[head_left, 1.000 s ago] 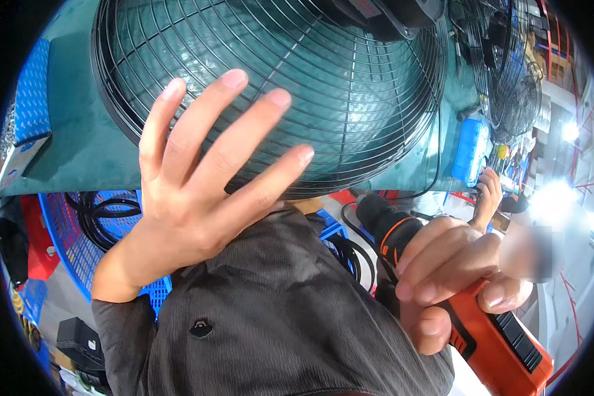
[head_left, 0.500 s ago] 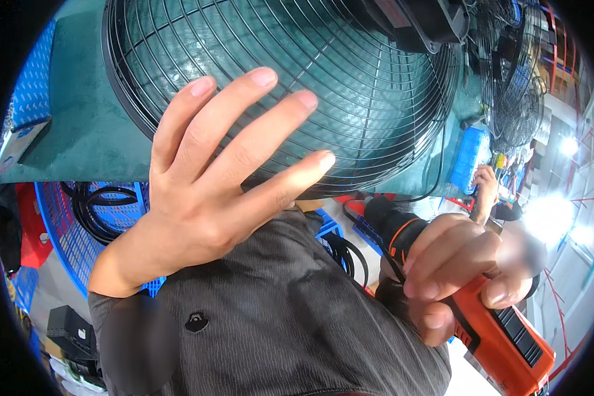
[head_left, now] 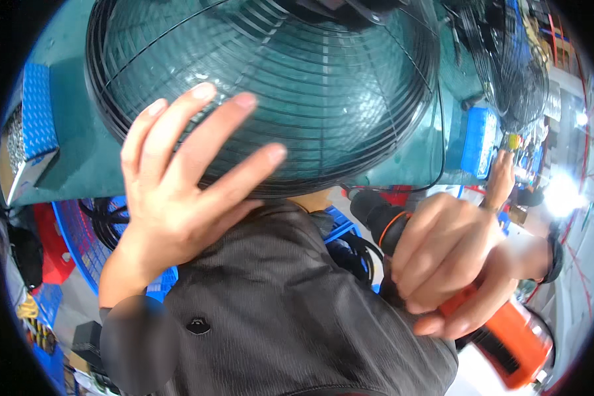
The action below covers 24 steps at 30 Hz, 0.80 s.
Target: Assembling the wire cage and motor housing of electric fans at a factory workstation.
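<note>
A round black wire fan guard (head_left: 323,142) lies on the green-topped table, with a dark motor housing (head_left: 343,10) at its far side, cut off by the upper edge. Over the guard's near left part is my left hand (head_left: 185,178), fingers spread; whether they touch the wires I cannot tell. My right hand (head_left: 442,257) is wrapped round an orange and black power drill (head_left: 515,343) at the lower right. The drill's black front end (head_left: 369,211) points up and left toward the table edge; its tip is hard to make out.
A blue box of small metal parts (head_left: 39,119) stands on the table (head_left: 76,158) at the left. Farther right are a blue container (head_left: 478,142), another person's hand (head_left: 501,175) and more fan guards (head_left: 508,66). Blue baskets (head_left: 79,231) with black rings sit below the edge.
My left hand has shifted left and slightly down, fingers still spread. The guard appears a little farther left in view. My right hand keeps hold of the drill, its fingers now turned more over it.
</note>
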Motion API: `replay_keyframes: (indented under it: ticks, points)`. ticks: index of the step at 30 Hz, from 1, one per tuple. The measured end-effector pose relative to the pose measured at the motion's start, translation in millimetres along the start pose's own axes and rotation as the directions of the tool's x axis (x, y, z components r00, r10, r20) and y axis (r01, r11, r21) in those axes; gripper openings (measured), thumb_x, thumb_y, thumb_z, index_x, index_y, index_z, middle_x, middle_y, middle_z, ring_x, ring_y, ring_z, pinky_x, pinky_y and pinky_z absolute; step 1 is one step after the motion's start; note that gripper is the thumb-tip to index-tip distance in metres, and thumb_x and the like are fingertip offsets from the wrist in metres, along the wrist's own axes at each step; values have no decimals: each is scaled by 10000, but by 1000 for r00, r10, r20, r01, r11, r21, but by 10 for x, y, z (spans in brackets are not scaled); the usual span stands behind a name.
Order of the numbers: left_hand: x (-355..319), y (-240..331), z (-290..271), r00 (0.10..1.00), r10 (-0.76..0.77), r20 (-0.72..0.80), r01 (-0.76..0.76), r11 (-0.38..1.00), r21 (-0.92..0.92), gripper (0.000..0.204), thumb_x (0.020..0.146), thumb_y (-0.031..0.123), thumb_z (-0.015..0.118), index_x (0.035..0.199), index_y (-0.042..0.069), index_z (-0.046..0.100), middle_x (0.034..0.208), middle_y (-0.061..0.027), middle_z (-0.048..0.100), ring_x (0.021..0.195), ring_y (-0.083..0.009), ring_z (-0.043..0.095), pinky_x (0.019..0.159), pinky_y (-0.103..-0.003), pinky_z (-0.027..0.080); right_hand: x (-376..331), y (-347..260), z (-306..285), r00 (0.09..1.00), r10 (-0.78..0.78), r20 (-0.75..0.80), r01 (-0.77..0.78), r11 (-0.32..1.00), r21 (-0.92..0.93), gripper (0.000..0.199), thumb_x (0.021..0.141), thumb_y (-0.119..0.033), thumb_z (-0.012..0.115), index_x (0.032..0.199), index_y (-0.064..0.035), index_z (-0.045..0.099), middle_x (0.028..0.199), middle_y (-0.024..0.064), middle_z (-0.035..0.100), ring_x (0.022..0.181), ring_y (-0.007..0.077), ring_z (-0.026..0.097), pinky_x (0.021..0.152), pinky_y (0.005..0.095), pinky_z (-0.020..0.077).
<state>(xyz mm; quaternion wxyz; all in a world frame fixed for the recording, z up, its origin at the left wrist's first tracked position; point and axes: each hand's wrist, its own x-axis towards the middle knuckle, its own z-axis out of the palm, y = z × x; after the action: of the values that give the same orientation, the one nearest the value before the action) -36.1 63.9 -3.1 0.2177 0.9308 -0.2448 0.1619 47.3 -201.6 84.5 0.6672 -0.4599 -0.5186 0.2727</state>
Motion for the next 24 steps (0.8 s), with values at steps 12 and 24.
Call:
replay_keyframes:
  ticks: [12,24]
  points:
    - [226,-236,-362,988,62,140,-72,995,72,840,561,461,860,1243,31,622,1278,-190,531,1216,-378,513,1088,-542,346,-1283,-207,26,475,-269,-838,210,959,-189,402,816,-102,653,1178,-17,500,790,36,493,581,118,479,603,274,405]
    - [654,482,406,995,-19,-97,30,993,117,835,509,414,891,1223,76,622,1170,-157,507,1102,-372,487,954,-495,405,-1066,-39,171,265,-483,-835,-87,850,-519,538,833,-141,668,1313,-8,466,802,75,531,572,149,509,560,298,435]
